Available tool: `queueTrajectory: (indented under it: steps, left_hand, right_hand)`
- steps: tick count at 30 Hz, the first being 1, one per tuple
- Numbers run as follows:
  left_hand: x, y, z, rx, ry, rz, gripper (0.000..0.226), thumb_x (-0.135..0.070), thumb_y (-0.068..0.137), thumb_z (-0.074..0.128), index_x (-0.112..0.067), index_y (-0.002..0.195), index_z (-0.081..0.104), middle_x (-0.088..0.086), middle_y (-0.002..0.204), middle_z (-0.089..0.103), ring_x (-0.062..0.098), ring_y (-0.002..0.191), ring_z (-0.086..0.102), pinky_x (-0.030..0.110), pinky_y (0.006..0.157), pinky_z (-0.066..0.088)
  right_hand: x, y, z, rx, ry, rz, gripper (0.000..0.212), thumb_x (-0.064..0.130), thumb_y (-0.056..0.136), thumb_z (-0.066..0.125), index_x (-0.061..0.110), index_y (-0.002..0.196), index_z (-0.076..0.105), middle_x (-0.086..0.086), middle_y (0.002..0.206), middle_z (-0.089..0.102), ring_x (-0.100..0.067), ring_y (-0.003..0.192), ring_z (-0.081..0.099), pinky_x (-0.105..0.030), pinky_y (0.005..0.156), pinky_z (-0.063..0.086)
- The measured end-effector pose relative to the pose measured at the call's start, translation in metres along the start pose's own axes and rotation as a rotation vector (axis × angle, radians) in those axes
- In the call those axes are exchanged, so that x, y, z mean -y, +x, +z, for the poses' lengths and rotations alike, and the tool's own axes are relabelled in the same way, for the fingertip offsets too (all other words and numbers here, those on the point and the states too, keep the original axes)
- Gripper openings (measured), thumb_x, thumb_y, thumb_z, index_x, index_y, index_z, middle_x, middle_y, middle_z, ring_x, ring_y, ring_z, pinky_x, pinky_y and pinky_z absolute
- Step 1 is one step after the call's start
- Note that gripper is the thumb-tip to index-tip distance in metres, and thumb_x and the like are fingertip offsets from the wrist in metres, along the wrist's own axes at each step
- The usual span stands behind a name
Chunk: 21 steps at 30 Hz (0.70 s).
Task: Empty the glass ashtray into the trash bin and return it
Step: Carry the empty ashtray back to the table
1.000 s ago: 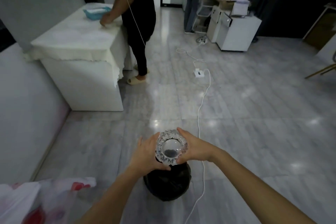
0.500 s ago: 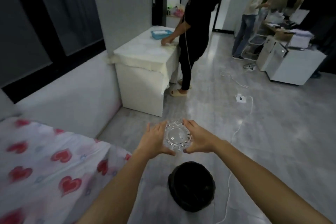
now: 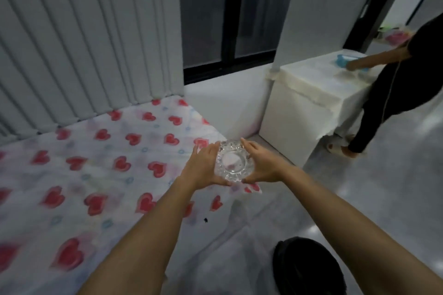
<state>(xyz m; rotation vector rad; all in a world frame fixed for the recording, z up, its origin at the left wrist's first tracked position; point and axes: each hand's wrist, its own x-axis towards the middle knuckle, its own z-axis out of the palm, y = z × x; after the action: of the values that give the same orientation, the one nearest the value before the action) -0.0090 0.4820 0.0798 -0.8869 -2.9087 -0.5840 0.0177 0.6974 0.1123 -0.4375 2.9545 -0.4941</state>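
Holding the round cut-glass ashtray (image 3: 233, 163) between them, the left hand (image 3: 205, 167) and the right hand (image 3: 263, 167) press on opposite sides of its faceted rim, fingers curved along the glass and thumbs meeting near its lower edge. Both hands are closed around the ashtray, which sits upright with its bowl facing up; a few tiny dark specks show inside the clear bowl. It is held in the air above the near corner of the white cloth printed with red hearts (image 3: 100, 165), which spreads across the left side of the view and drapes down toward the floor. A small dark speck (image 3: 205, 219) lies on the cloth below the left forearm. The round bin lined with a black bag (image 3: 309, 268) stands on the grey tiled floor (image 3: 383, 199) at lower right, under the right forearm and well apart from the ashtray. Behind the cloth rises a pale ribbed wall panel (image 3: 84, 38), with a dark window (image 3: 230, 14) beside it. Farther right, another person in black clothing (image 3: 402, 86) leans over a white cabinet (image 3: 309, 108), one hand next to a small blue tray (image 3: 347, 61) on its top
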Motion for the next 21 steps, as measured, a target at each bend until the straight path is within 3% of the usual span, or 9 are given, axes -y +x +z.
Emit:
queueTrajectory:
  steps: [5,10,14,18,21]
  left_hand:
    - [0.073,-0.055,-0.032,-0.055,0.026,-0.175,0.116,-0.068,0.06,0.071,-0.015,0.148,0.017,0.003,0.154,0.031,0.02,0.142,0.026,0.051,0.119,0.005]
    - [0.15,-0.109,-0.06,-0.086,0.03,-0.346,0.12,-0.071,0.055,0.071,-0.014,0.147,0.018,0.005,0.151,0.035,0.021,0.139,0.031,0.049,0.119,0.011]
    - [0.211,-0.155,-0.08,-0.098,0.027,-0.483,0.125,-0.068,0.057,0.072,-0.011,0.149,0.01,0.006,0.155,0.028,0.02,0.143,0.023,0.047,0.119,0.002]
    - [0.27,-0.197,-0.096,-0.081,0.011,-0.592,0.127,-0.07,0.052,0.074,-0.013,0.148,0.014,0.006,0.154,0.03,0.019,0.142,0.025,0.048,0.119,0.0]
    - [0.297,-0.217,-0.102,-0.048,0.026,-0.62,0.128,-0.07,0.054,0.074,-0.011,0.149,0.011,0.007,0.155,0.028,0.019,0.143,0.022,0.048,0.119,0.001]
  right_hand:
    - [0.076,0.063,0.026,0.072,-0.02,-0.168,0.125,0.048,0.061,0.082,0.017,0.153,0.003,-0.007,0.158,0.021,-0.027,0.139,0.031,-0.039,0.114,0.032]
    - [0.157,0.123,0.06,0.153,-0.043,-0.312,0.123,0.051,0.064,0.079,0.021,0.153,-0.001,-0.008,0.16,0.016,-0.031,0.139,0.031,-0.041,0.112,0.032]
    - [0.225,0.17,0.091,0.213,-0.044,-0.409,0.121,0.052,0.066,0.079,0.019,0.153,0.002,-0.007,0.159,0.019,-0.03,0.136,0.034,-0.037,0.109,0.033]
    - [0.289,0.206,0.128,0.279,-0.012,-0.472,0.123,0.047,0.065,0.082,0.015,0.153,0.002,-0.007,0.158,0.021,-0.028,0.136,0.035,-0.034,0.109,0.032]
    - [0.317,0.221,0.147,0.299,0.022,-0.495,0.124,0.048,0.063,0.084,0.017,0.153,0.003,-0.007,0.156,0.024,-0.029,0.134,0.039,-0.039,0.111,0.035]
